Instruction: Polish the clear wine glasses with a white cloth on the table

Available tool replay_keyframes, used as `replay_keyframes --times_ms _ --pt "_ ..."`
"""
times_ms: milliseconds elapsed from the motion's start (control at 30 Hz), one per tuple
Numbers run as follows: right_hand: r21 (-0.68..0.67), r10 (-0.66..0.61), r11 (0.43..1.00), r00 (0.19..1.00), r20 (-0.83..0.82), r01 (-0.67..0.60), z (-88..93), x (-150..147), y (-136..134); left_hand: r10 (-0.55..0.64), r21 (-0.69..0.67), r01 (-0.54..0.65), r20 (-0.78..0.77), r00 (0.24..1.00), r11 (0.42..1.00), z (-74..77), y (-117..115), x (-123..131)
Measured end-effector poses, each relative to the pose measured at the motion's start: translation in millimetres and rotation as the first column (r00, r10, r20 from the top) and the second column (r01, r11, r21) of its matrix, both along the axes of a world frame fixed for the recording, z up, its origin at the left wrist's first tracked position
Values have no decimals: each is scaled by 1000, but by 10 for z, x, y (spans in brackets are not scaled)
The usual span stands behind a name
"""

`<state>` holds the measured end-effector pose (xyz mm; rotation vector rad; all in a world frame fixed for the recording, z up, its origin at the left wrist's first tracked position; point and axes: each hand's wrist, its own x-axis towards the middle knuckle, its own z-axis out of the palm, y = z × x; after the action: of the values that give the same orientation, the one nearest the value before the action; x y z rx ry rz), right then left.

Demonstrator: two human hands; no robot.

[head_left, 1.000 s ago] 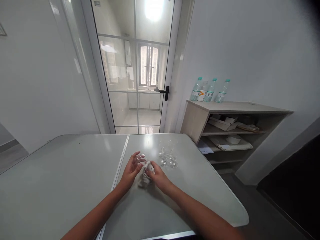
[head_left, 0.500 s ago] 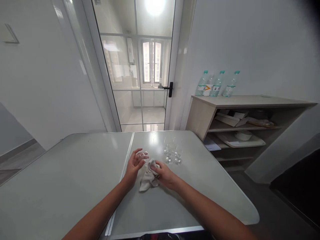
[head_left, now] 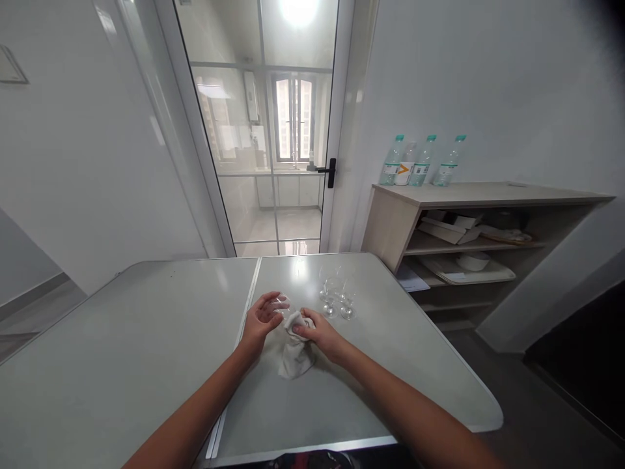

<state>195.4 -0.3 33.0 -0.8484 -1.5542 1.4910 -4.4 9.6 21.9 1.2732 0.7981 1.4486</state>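
My left hand (head_left: pixel 258 324) curls its fingers around the bowl of a clear wine glass (head_left: pixel 282 306), which is hard to see against the pale table. A white cloth (head_left: pixel 297 359) is pinched in my right hand (head_left: pixel 321 333), thumb on top, at the glass's near right side. The cloth hides the lower part of the glass, and its loose end hangs down towards me. Just beyond my right hand, several clear stemmed glasses (head_left: pixel 330 310) stand close together on the table.
The pale table (head_left: pixel 161 365) has a metal seam running through it. At the right stands a wooden shelf unit (head_left: pixel 390 215) with several plastic bottles (head_left: pixel 422 163) on top and boxes and trays inside. A glazed door (head_left: pixel 297 215) with a black handle is behind the table.
The white cloth has shifted slightly, its loose end now hanging further right. My left fingers have closed in a little around the glass. The view has tilted slightly.
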Motion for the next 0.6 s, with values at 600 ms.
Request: replay_keyframes --times_ms 600 --pt "289 -195 951 939 285 110 -72 3 22 92 -7 -93 -105 990 996 -20 8 13"
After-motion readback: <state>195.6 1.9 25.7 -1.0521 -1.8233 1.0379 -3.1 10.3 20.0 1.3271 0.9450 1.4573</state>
